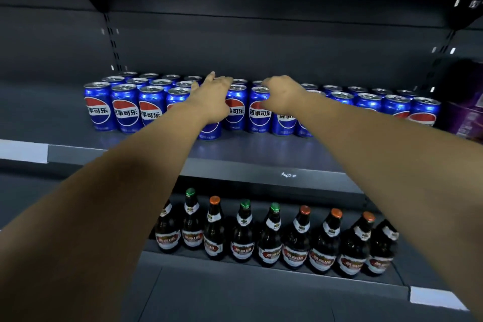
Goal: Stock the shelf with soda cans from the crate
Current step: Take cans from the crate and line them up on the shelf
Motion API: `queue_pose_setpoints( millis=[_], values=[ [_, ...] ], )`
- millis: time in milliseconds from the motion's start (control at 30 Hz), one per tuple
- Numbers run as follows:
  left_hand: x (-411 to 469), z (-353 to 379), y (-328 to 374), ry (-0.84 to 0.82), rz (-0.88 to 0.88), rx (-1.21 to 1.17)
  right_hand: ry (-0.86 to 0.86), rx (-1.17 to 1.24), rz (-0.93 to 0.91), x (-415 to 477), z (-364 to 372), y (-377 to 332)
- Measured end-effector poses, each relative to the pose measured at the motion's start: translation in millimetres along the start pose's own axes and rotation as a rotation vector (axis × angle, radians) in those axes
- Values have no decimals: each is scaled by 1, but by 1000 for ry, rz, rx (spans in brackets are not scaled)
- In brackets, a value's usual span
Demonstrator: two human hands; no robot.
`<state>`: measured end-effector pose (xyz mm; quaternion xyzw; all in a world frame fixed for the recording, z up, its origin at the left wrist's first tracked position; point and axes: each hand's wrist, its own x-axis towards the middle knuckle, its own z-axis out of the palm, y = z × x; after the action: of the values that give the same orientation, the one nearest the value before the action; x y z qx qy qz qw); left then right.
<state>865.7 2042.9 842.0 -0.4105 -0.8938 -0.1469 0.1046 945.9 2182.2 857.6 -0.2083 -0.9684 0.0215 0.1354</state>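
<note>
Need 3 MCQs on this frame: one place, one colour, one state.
1. The beer bottles stand:
A) on the shelf below the Pepsi cans
B) above them
C) among them

2. The visible bottle caps are:
A) all red
B) green and orange
C) white

3. The Pepsi cans are:
A) lying down
B) stacked two high
C) upright, one layer

Key:
1A, the bottles line the lower level.
2B, both colours show along the row.
3C, every visible top faces up with nothing on it.
</note>
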Motion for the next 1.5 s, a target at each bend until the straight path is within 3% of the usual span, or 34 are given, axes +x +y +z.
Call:
queue_pose_setpoints(
  millis=[267,467,767,1033,1300,1500],
  values=[
    [54,8,14,101,18,-25,45,43,-130,44,7,22],
    [89,6,7,49,129,43,97,55,-86,61,24,13],
    [108,18,-10,-64,61,34,-12,31,29,75,33,14],
    [115,25,-19,-87,17,25,-1,20,3,75,35,15],
    [124,28,-15,-25,183,359,-26,-56,-53,80,38,14],
    [125,30,-13,-15,190,462,-18,-75,-85,81,43,15]
  ],
)
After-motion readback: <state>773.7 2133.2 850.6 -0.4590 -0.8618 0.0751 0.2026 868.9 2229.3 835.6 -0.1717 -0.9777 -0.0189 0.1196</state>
